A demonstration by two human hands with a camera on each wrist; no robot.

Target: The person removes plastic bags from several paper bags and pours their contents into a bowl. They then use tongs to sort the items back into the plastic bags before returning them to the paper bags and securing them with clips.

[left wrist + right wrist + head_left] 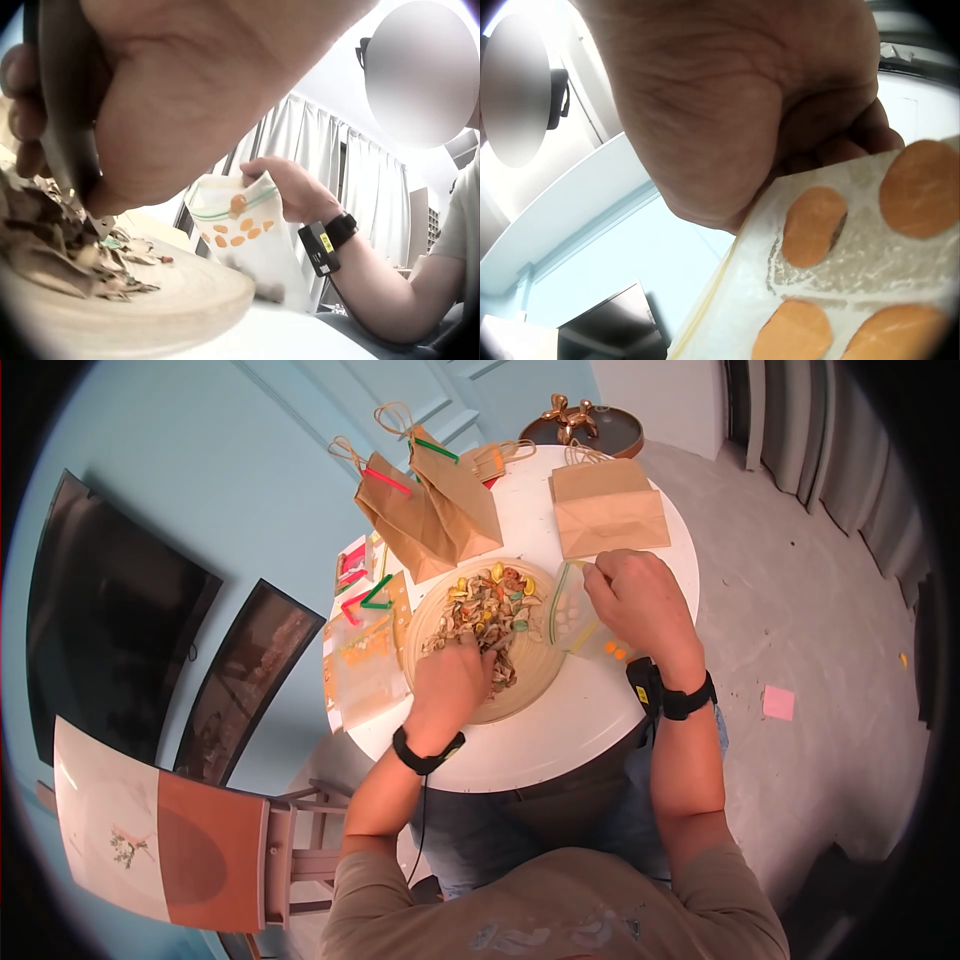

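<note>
A heap of dried potpourri (490,608), mixed brown, yellow, orange and green pieces, lies in a round pale wooden dish (540,685). My left hand (452,678) reaches into the near side of the heap, its fingers curled down among the pieces. In the left wrist view, dried flakes (52,255) lie right under the thumb and fingers. My right hand (640,600) pinches the upper edge of a translucent zip bag (247,259) with orange spots and a green seal line. The bag stands at the dish's right rim, some small lumps showing in its bottom.
Two brown paper bags (415,510) with red and green clips stand behind the dish. Another paper bag (610,510) lies at the back right. More spotted zip bags (365,665) and loose clips (377,593) lie left of the dish on the white round table (520,760).
</note>
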